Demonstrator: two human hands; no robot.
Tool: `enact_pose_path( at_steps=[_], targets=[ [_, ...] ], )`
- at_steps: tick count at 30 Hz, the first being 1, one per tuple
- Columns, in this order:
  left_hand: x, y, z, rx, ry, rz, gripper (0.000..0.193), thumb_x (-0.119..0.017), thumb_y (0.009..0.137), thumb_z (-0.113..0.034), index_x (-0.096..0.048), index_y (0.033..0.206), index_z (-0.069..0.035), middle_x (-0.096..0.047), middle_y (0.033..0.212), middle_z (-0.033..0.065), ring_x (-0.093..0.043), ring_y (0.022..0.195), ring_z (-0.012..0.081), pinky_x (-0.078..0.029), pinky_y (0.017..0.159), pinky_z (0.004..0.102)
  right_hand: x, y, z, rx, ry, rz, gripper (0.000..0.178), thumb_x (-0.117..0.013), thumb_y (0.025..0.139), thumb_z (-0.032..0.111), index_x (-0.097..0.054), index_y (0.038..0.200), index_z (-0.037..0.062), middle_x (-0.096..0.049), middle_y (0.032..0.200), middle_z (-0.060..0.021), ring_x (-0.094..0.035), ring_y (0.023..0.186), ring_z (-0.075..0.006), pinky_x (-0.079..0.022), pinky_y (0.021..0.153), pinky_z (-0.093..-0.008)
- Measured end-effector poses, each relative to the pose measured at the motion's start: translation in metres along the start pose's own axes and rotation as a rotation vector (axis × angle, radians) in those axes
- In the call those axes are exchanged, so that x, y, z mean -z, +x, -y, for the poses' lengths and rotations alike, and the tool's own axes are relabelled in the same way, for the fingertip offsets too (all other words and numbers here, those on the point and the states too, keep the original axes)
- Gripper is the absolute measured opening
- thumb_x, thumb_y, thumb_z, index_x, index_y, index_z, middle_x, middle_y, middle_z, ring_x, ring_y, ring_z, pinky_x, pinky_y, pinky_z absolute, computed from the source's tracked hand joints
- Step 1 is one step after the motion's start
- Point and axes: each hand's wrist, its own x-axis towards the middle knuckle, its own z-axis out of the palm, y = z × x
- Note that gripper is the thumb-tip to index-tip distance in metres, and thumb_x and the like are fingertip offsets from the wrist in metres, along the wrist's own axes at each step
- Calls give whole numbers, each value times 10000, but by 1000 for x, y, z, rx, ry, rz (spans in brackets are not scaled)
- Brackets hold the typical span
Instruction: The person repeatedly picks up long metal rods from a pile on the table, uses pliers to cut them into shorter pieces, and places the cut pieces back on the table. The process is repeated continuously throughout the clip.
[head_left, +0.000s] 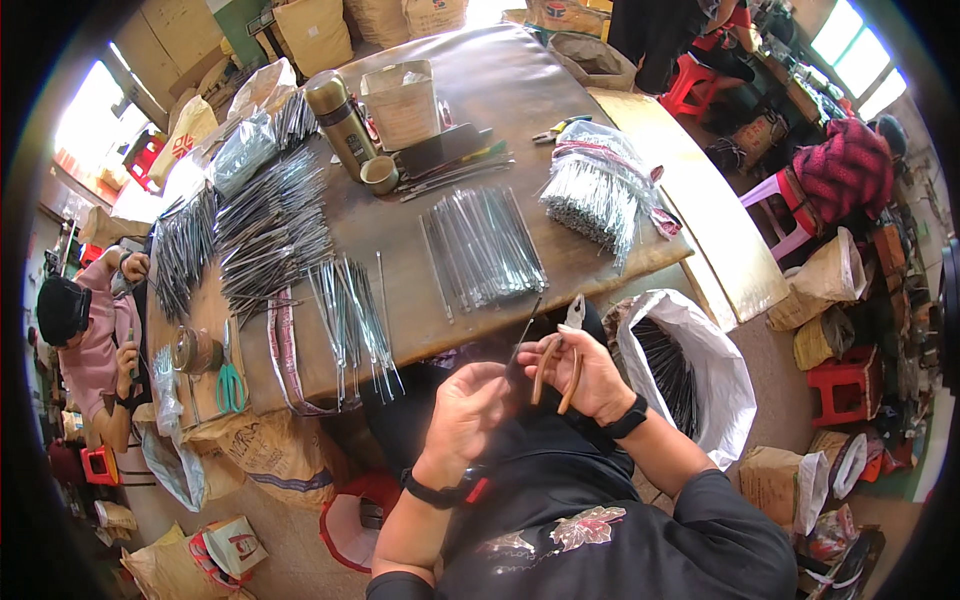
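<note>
In front of my chest, my left hand (466, 408) pinches a thin dark metal rod (528, 322) that points up and away. My right hand (592, 378) is closed around a pair of pliers (576, 311) with brown handles, jaws upward and close to the rod. Whether the jaws touch the rod, I cannot tell. Just beyond my hands, a row of thin metal rods (485, 248) lies side by side on the brown table (480, 75). To the left of it is a looser bunch of rods (352, 320) reaching over the near edge.
Large heaps of rods (270, 220) cover the table's left. A bagged bundle (600, 190) lies right, near another pair of pliers (562, 129). A thermos (340, 122) and cup (380, 175) stand farther back. Beside my right arm is a white sack (725, 385) of dark rods. Other people sit nearby.
</note>
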Motion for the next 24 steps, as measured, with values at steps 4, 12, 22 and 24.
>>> enact_pose_path(
  at_steps=[4,12,22,24],
  targets=[
    [-3,-3,-4,-101,143,-33,213,-672,854,-50,-647,1058,5,-639,781,4,-481,533,32,-364,465,166,18,-20,2,-193,157,206,349,-494,813,132,-526,1128,-14,-594,1143,-285,-659,826,-398,-573,562,-382],
    [-10,-3,0,-367,501,-161,162,-635,864,7,-687,1016,-10,-594,714,-18,-458,501,18,-358,432,171,16,-27,-2,315,-1411,309,528,-551,714,74,-466,1233,29,-569,1073,-142,-589,902,-274,-494,778,-362],
    [-13,-2,2,-351,477,-179,148,-625,866,13,-680,1002,0,-582,694,-17,-448,479,23,-358,430,176,11,-27,18,632,-1790,215,347,-593,694,139,-593,1025,35,-622,896,-185,-609,825,-386,-497,695,-433],
    [-14,-1,2,-350,482,-175,149,-623,866,14,-677,1004,0,-578,669,-20,-443,468,24,-356,428,177,12,-28,18,605,-1785,195,310,-587,707,139,-598,1002,42,-623,804,-196,-609,763,-391,-493,661,-441]
  ],
)
